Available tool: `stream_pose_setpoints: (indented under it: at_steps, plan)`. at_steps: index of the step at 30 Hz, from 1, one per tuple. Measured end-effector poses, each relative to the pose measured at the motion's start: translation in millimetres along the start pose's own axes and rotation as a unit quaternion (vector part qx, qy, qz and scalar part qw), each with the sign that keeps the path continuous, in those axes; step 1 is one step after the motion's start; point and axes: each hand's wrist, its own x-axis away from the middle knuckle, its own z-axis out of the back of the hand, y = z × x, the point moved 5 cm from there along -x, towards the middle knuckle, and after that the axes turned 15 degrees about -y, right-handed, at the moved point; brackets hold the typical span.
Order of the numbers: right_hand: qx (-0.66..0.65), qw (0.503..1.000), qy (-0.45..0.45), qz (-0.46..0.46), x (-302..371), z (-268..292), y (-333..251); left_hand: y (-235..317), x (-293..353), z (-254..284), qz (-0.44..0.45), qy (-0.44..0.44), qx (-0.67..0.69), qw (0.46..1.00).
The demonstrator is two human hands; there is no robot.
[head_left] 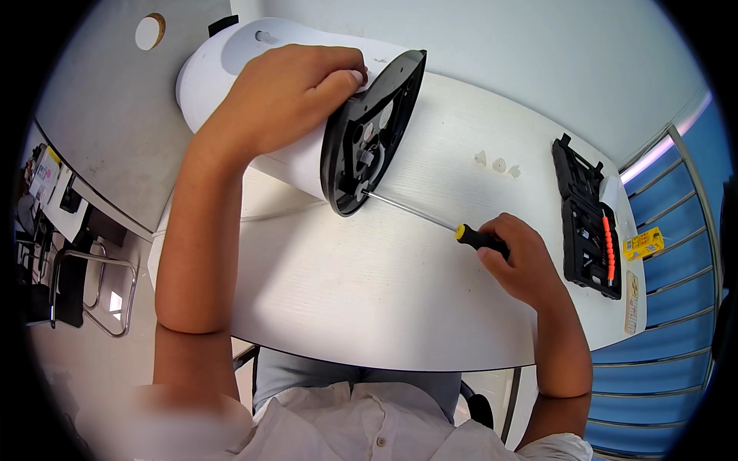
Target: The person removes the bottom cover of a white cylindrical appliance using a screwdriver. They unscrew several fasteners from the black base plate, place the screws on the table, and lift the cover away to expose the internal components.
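A white rounded appliance [211, 88] lies on its side at the far left of the table, its black base [333, 146] turned toward the right. My left hand [288, 100] grips the appliance from above, thumb and curled fingers beside the base's upper edge; some fingertips are hidden. In my right hand [521, 261] is a screwdriver [470, 235] with a black and yellow handle. Its long metal shaft points left, and the tip reaches the lower part of the base, near a recess. Whether the tip sits in a screw I cannot tell.
Several small translucent pieces [499, 164] lie right of the base on the white table [369, 292]. An open black tool case [570, 230] with an orange flexible shaft [610, 247] stands at the right, beside a small yellow box [644, 243]. Metal railings [676, 288] border the right side.
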Motion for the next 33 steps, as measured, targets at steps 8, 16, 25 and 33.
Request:
stream_pose_setpoints:
  at_steps: [8,16,25,33]
  plan:
    - [0.063,0.996,0.038,0.044,-1.3,0.4,-4.0,-0.1,-1.5,-0.5,0.000,-0.002,0.002,1.000]
    - [-0.009,1.000,0.018,0.007,-0.2,-1.4,-3.0,-1.4,-1.4,0.1,0.009,-0.001,0.003,1.000]
    - [0.074,0.992,0.066,0.076,2.1,4.7,-7.1,1.6,0.2,0.6,0.004,-0.005,0.005,1.000]
    - [0.067,0.995,0.061,0.040,-1.6,0.5,-5.6,0.6,0.2,0.4,0.002,-0.001,0.004,1.000]
